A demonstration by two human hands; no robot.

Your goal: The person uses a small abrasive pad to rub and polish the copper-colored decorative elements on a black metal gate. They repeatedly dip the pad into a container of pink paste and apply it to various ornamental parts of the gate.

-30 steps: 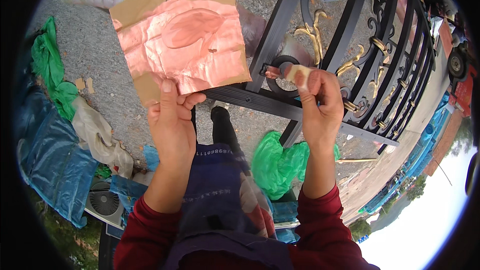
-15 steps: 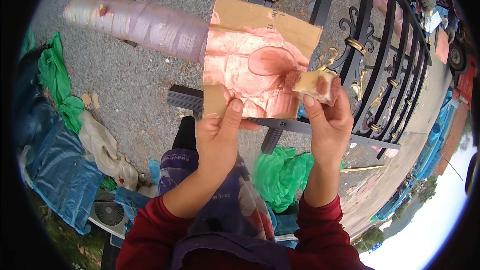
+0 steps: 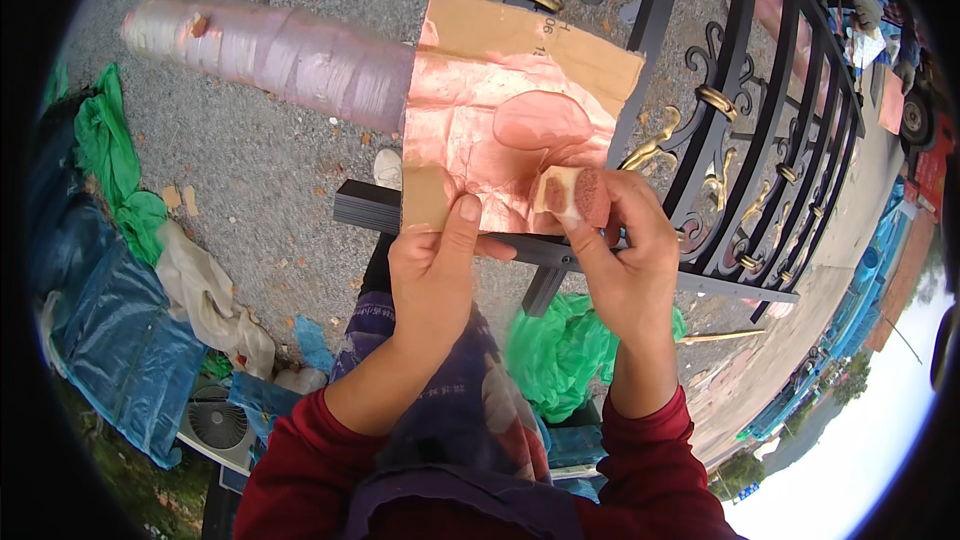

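My left hand (image 3: 432,265) grips the lower left edge of a square cardboard piece (image 3: 590,55), its thumb on top and fingers beneath. Copper-pink paint coats much of the cardboard, with a wet paint puddle (image 3: 540,122) right of its middle. Between the thumb and fingers of my right hand (image 3: 630,245) is a small sponge (image 3: 590,195), cream-coloured with reddish-brown paint patches. The sponge is over the cardboard's lower right corner; whether it touches the paint I cannot tell. Beyond the cardboard stands a black metal railing (image 3: 735,40) with scrolls and gold-coloured ornaments (image 3: 655,145).
A plastic-wrapped long bundle (image 3: 270,55) lies on the gravelly ground at the left. Green plastic sheeting (image 3: 555,355) is heaped below my hands. Blue sheeting (image 3: 120,320) and an outdoor fan unit (image 3: 215,425) are at lower left. Another person (image 3: 870,0) is at the far upper right.
My right hand has moved left and slightly down with the sponge, away from the gold ornament and over the cardboard. My left hand keeps its grip. My foot has shifted forward.
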